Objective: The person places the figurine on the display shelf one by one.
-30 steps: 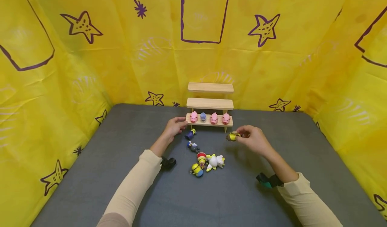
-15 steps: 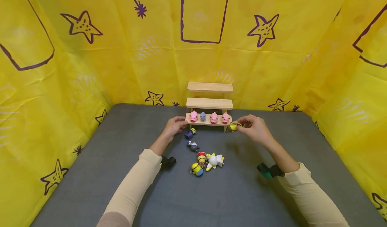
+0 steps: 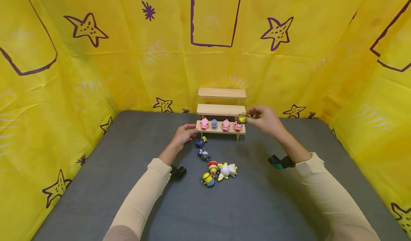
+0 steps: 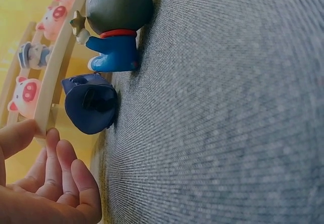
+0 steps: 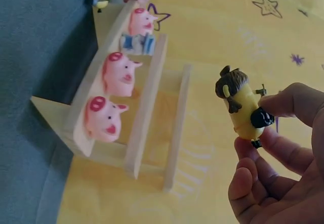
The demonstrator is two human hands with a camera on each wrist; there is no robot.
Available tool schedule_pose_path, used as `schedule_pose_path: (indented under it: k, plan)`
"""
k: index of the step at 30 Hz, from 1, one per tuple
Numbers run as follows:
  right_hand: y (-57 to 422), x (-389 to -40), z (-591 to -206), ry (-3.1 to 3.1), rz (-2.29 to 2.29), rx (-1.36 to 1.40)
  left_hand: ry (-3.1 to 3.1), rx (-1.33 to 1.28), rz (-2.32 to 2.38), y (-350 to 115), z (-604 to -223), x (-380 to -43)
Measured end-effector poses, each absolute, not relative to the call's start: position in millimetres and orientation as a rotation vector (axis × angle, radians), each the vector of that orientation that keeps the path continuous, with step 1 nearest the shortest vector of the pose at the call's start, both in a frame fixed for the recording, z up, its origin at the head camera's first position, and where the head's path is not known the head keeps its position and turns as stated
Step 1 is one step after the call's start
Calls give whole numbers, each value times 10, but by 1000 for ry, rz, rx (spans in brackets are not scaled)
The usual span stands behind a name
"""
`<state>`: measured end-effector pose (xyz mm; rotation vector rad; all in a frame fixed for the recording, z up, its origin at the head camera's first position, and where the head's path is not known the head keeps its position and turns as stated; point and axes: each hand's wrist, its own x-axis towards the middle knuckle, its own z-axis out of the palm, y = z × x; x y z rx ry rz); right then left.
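My right hand (image 3: 264, 120) pinches a yellow Minion figurine (image 5: 245, 107) with brown hair and black details between thumb and fingers. In the head view this figurine overlaps the right end of the small three-step wooden display shelf (image 3: 221, 109). On the lowest step stand a pink pig figurine (image 3: 204, 124), a small blue-and-grey figurine (image 3: 214, 124), and two more pink pigs to their right. My left hand (image 3: 183, 135) pinches the left end of that lowest step, thumb above and fingertips below, as the left wrist view shows. A purple-clad Minion figurine (image 3: 201, 142) lies close to this hand.
On the grey tabletop (image 3: 244, 209) lie a blue-and-grey figurine (image 3: 203, 155), a red-and-yellow one (image 3: 213, 168), a Minion in blue (image 3: 208, 179) and a white-and-yellow figurine (image 3: 227, 171). Yellow cloth (image 3: 128, 73) hangs behind and at both sides.
My right hand has lifted the Minion figurine up and slightly left, from in front of the shelf's right end to over its lowest step. My left hand has stayed on the shelf.
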<state>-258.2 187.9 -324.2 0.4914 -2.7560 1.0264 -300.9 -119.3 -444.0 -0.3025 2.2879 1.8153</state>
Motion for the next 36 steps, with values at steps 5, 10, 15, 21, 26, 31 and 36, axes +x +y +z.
schedule_pose_path:
  k: [5, 10, 15, 21, 26, 31, 36]
  plan:
    - [1824, -2655, -3153, -2773, 991, 530, 2294, -293, 1821, -1202, -4431, -2999]
    - [1840, -2748, -3094, -2816, 1003, 542, 2282, -293, 1816, -1188, -4456, -2984]
    - [1840, -2880, -3011, -2819, 993, 593, 2282, -306, 1802, -1188, -4470, -2981]
    - [1749, -2996, -2883, -2800, 895, 665, 2289, -306, 1818, -1194, -4437, -2989]
    - [1630, -3059, -2796, -2817, 815, 698, 2282, -305, 1815, -1205, -4445, -2991]
    - [1490, -3161, -2770, -2832, 760, 745, 2277, -308, 1819, -1203, -4451, -2994]
    - [1356, -3277, -2809, -2811, 693, 804, 2283, -301, 1820, -1201, -4436, -2998]
